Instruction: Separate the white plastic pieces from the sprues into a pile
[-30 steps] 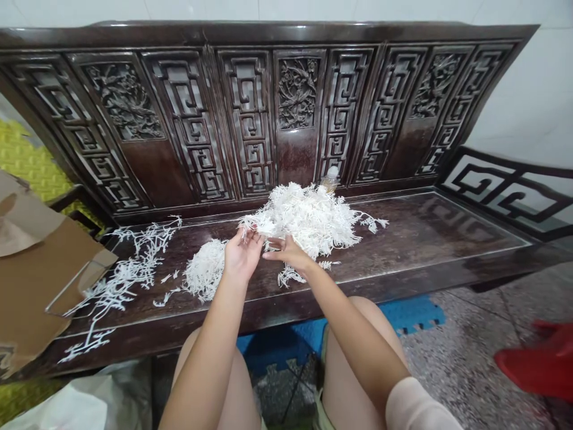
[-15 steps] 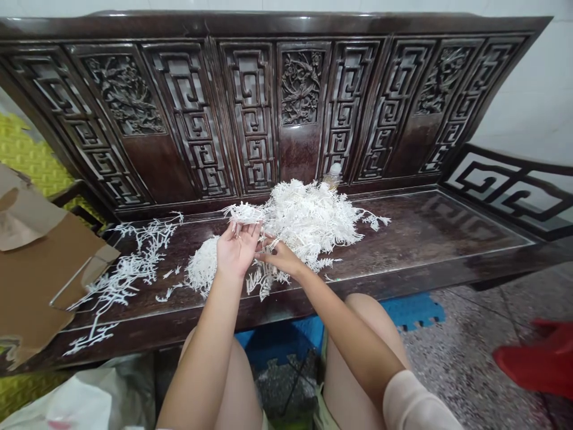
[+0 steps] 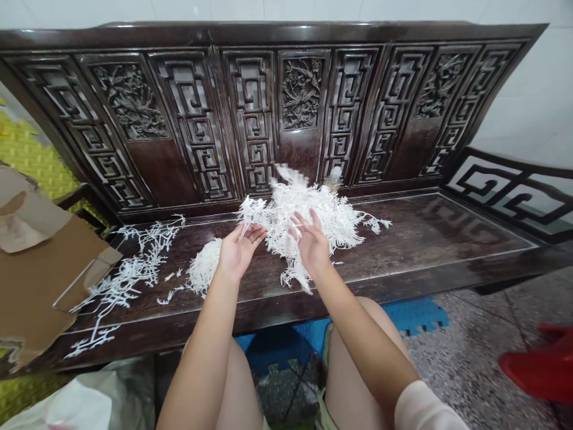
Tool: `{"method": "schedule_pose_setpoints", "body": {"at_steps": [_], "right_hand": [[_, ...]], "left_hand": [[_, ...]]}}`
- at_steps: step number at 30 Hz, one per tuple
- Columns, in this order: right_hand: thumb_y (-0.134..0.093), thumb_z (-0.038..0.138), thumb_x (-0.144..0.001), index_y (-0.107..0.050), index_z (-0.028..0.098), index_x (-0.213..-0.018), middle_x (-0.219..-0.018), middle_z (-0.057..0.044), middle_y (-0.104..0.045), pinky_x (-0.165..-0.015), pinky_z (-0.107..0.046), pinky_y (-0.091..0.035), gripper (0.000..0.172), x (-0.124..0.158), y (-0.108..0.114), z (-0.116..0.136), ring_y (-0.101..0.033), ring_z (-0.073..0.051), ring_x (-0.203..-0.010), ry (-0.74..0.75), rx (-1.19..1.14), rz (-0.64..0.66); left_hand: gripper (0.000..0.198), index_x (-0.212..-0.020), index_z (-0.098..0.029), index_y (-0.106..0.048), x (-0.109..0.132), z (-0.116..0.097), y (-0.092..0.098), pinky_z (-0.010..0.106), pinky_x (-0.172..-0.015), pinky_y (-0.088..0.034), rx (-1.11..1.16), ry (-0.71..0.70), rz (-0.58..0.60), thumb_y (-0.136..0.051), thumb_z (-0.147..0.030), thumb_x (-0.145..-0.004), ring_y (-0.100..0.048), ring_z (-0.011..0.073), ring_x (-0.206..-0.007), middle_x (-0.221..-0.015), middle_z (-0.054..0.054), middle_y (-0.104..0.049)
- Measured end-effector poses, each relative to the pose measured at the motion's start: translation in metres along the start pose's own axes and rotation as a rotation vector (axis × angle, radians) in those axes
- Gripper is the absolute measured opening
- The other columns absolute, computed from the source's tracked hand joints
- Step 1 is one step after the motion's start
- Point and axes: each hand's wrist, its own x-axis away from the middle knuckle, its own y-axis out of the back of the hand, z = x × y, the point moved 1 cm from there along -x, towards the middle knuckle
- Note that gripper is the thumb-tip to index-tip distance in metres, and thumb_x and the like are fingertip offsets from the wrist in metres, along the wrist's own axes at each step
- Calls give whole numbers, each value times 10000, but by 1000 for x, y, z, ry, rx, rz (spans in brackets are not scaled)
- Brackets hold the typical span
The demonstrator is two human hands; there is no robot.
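Near the middle of the bench, my left hand is palm up, its fingers curled round a small bunch of white branching sprigs. My right hand is in front of a large heap of white sprigs, fingers spread apart. A blurred white sprig shows above the top of the heap, and other white pieces lie or hang below my right hand, partly smeared by motion. Left of my left hand sits a smaller mound of short white pieces.
Long white branched stems are strewn over the left of the dark wooden bench, beside torn cardboard. A capped clear bottle stands behind the heap. A red object is at the right on the floor.
My right hand has moved right, away from my left, and its fingers have spread. A white sprig now appears blurred above the heap. My left hand still holds its bunch, tilted a little more upright.
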Motion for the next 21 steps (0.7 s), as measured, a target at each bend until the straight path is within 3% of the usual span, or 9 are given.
{"method": "schedule_pose_setpoints", "body": {"at_steps": [3,4,5,7,9,10,12,17,21], "right_hand": [[-594,246,-629,-335,297,-1127,-1188,-29,-429,-927,-342,-354,564,-9,24,15,-458,-149,-1058,149,54,-569],[-597,231,-628,-354,301,-1100,-1189,-18,-417,-943,-329,-338,536,-10,30,21,-447,-140,-1061,237,97,-654],[-591,224,-640,-389,303,-1061,-1167,-4,-426,-953,-318,-328,474,-9,32,27,-445,-131,-1054,323,145,-647],[-560,234,-687,-478,290,-957,-1060,8,-490,-949,-310,-332,288,-6,28,38,-469,-124,-1004,415,251,-386],[-539,263,-724,-545,264,-872,-933,-4,-546,-920,-322,-359,147,1,17,43,-503,-135,-933,362,364,4],[-538,280,-732,-564,255,-862,-908,-12,-561,-908,-332,-368,135,6,10,42,-513,-143,-916,309,410,169],[-572,305,-711,-569,255,-938,-952,-22,-572,-909,-348,-363,233,13,-2,36,-509,-158,-947,216,463,361],[-696,321,-574,-463,231,-1116,-956,-31,-565,-796,-319,-418,598,17,-10,3,-530,-157,-863,-166,440,447],[-684,361,-585,-525,138,-944,-784,-48,-566,-660,-279,-420,451,16,-8,-6,-519,-139,-723,-380,299,442]], "left_hand": [[227,-554,-150,-486,0,0,2,311,-738,-454,-63,-18,-67,-437,-237,-758,-580,129,-644,-575,19,-551],[199,-566,-150,-491,0,-1,1,279,-689,-451,-120,-52,-92,-461,-231,-745,-560,113,-596,-555,5,-537],[163,-586,-150,-500,1,-1,0,252,-644,-439,-184,-93,-108,-490,-226,-730,-537,100,-559,-543,-7,-528],[120,-619,-152,-515,4,-1,-3,222,-578,-406,-302,-166,-106,-542,-235,-701,-502,87,-517,-536,-21,-521],[144,-625,-151,-521,9,-1,-6,214,-541,-379,-400,-193,-78,-571,-271,-687,-485,86,-502,-541,-20,-524],[165,-622,-149,-522,12,-1,-8,212,-526,-368,-445,-194,-71,-581,-291,-682,-478,84,-493,-544,-18,-526],[205,-621,-143,-521,18,-1,-10,208,-502,-350,-500,-179,-81,-593,-327,-674,-467,78,-473,-550,-12,-532],[281,-634,-141,-493,22,4,-8,204,-483,-352,-388,-4,-84,-594,-402,-666,-448,65,-433,-543,-18,-523],[304,-631,-141,-497,18,12,-6,219,-532,-376,-356,81,-38,-588,-430,-665,-459,69,-462,-556,-17,-521]]}}
